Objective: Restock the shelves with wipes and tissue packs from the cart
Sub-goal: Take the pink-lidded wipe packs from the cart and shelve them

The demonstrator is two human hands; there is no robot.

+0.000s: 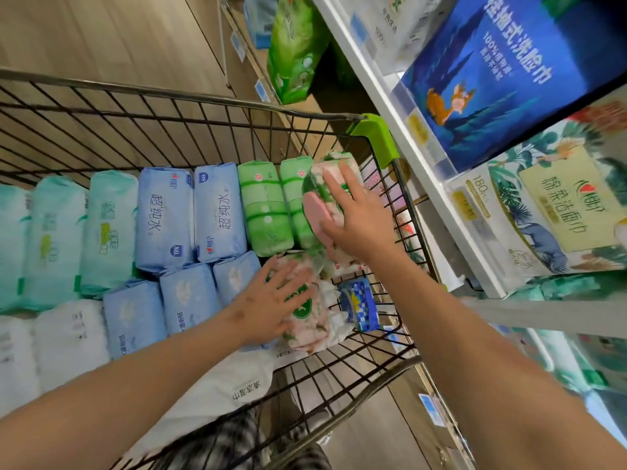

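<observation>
A wire cart (210, 96) holds rows of wipes packs: teal ones (57, 239) at the left, blue ones (166, 215) in the middle, green ones (264, 208) to the right. My right hand (353, 218) grips a floral pink-and-green wipes pack with a pink lid (317, 205) at the cart's right end. My left hand (271, 303) lies on a second floral pack (312, 317) just below it, fingers spread over its top. A small blue checkered tissue pack (359, 307) lies beside that pack.
White shelves (407, 137) run along the right, carrying a blue boxed face-towel pack (502, 79) and a leaf-printed box (549, 212). A green bag (295, 49) stands on a farther shelf. The cart's green corner cap (376, 134) sits close to the shelf edge. Wooden floor lies beyond.
</observation>
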